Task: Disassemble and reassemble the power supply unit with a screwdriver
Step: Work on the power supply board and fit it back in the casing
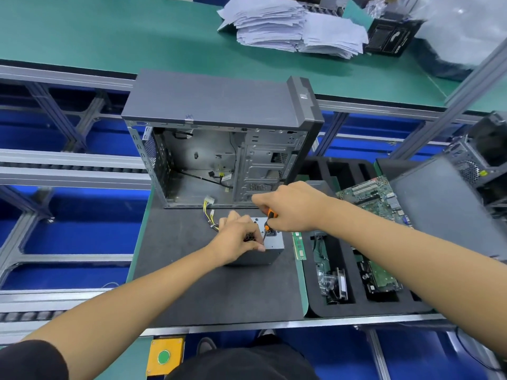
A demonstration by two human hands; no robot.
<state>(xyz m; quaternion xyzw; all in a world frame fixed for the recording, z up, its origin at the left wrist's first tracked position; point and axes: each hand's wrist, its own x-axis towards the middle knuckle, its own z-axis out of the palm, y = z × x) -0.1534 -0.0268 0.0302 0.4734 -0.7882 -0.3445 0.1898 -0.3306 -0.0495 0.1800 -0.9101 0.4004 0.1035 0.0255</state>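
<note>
right hand (290, 207) gripping one orange-handled screwdriver (268, 223), tip down on top face of the power supply unit (270, 242). left hand (238, 237) curled over the unit's left top edge, holding it. one psu, standing on the dark mat (192, 270) just in front of one open pc case (219, 149); yellow/black cable bundle (209, 212) runs from it toward the case. right of the mat: one ram stick (298, 245), one black foam tray (343, 270) with parts, one motherboard (375, 196). two paper stacks (296, 26) on the green bench (109, 31) behind. blue floor under aluminium frame rails.
</note>
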